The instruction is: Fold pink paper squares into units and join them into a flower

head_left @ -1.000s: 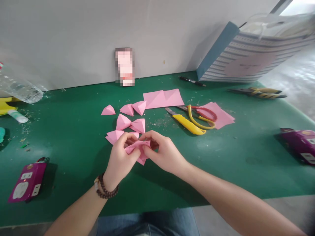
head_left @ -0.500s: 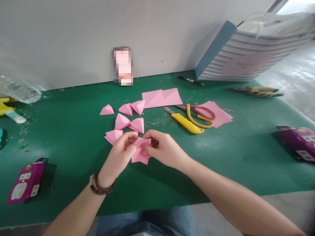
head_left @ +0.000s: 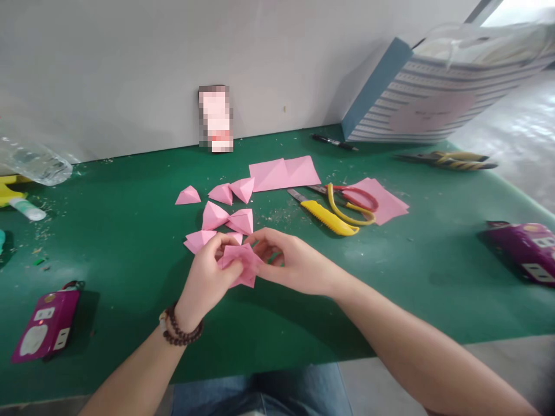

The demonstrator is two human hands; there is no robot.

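Observation:
Both hands meet above the green table [head_left: 130,242] on one folded pink paper piece [head_left: 241,263]. My left hand [head_left: 207,281], with a bead bracelet on its wrist, pinches the piece's left side. My right hand [head_left: 291,262] pinches its right edge with thumb and fingertips. Just beyond lie several folded pink paper pyramids [head_left: 225,218]. Flat pink sheets [head_left: 284,172] lie farther back.
A yellow utility knife [head_left: 323,216] and red-and-yellow scissors [head_left: 352,203] rest on more pink paper at right. A pen [head_left: 333,141], a striped bag [head_left: 433,92], pliers [head_left: 451,160], purple power strips [head_left: 45,325] [head_left: 522,248] and a plastic bottle [head_left: 32,162] ring the table.
The pink piece has been turned and pressed flatter between the fingers. My right hand's fingers have loosened and shifted to its right edge. Both hands stay in the same spot.

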